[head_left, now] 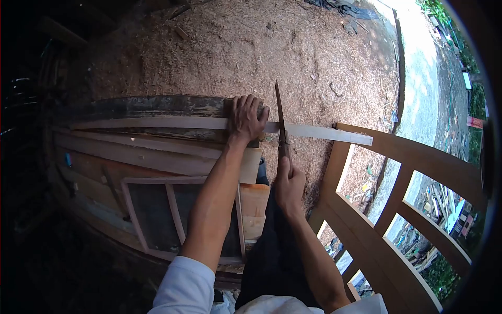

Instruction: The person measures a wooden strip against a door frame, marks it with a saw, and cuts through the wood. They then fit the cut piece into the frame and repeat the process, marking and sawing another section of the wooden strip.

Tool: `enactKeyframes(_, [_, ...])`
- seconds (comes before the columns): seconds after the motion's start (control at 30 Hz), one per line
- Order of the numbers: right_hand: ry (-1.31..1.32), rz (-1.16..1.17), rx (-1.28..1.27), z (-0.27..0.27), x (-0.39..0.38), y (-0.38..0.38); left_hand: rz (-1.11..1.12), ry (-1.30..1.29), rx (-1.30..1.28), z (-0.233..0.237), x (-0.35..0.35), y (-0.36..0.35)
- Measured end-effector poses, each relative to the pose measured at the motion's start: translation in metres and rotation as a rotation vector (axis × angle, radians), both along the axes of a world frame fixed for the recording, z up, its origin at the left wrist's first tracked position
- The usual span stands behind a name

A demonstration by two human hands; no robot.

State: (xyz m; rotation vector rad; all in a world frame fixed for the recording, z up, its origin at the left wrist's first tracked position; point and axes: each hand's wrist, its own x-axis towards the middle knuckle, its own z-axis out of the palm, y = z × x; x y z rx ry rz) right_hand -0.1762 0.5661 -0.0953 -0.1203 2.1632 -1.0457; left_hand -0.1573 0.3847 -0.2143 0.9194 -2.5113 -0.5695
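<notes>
The right hand (290, 188) has its grip wrapped around the handle end of a saw (280, 107), fingers folded in and thumb laid along the near part, pointing toward 12 o'clock. That thumb likely helps aim the blade, which stands nearly edge-on and crosses a long, pale wooden strip (314, 132) just right of the centre; whether the teeth bite into it, I cannot tell.

Just beside it, toward 11 o'clock, the left hand (247, 118) lies palm down across the strip, its fingers draped toward 12 o'clock over the weathered edge of the desk (172, 106). Whether that grip pinches the wood or merely presses it, the view does not show; either way, it should stop the strip from sliding.

The strip runs from 9 to 3 o'clock, its right portion jutting past the desk, which leaves the blade free of the support. A wooden lattice frame (355, 231) stands at 4 o'clock; contact with the strip's end is unclear. A mesh panel (175, 210) lies toward 8 o'clock.
</notes>
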Motion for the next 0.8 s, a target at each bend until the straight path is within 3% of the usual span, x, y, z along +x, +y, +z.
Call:
enactKeyframes(0.1, [0.117,0.000,-0.204,-0.045,0.020,0.030,0.002,-0.006,0.034,0.003,-0.001,-0.002])
enactKeyframes(0.17, [0.228,0.226,-0.266,-0.088,0.026,0.054,0.007,0.009,0.031,0.000,0.001,-0.001])
enactKeyframes(0.2, [0.230,0.230,-0.269,-0.086,0.026,0.048,0.001,0.006,0.034,0.000,0.000,-0.002])
enactKeyframes(0.27, [0.251,0.211,-0.295,-0.077,0.034,0.043,-0.006,-0.004,0.045,-0.001,0.003,-0.002])
enactKeyframes(0.4, [-0.066,0.046,-0.118,0.007,-0.004,0.028,-0.001,-0.051,0.084,0.004,0.000,-0.001])
enactKeyframes(0.53, [0.037,0.135,-0.089,0.055,-0.012,0.009,0.011,-0.028,0.039,-0.001,0.000,0.000])
enactKeyframes(0.6, [0.207,0.185,0.050,0.080,0.003,0.005,0.003,-0.024,0.031,-0.001,0.002,-0.001])
enactKeyframes(0.67, [0.181,0.134,0.031,0.102,0.010,0.012,-0.011,-0.014,0.020,0.000,-0.001,-0.002])
enactKeyframes(0.8, [0.230,0.036,-0.030,0.072,0.016,0.001,-0.002,0.027,0.040,-0.004,-0.003,-0.003])
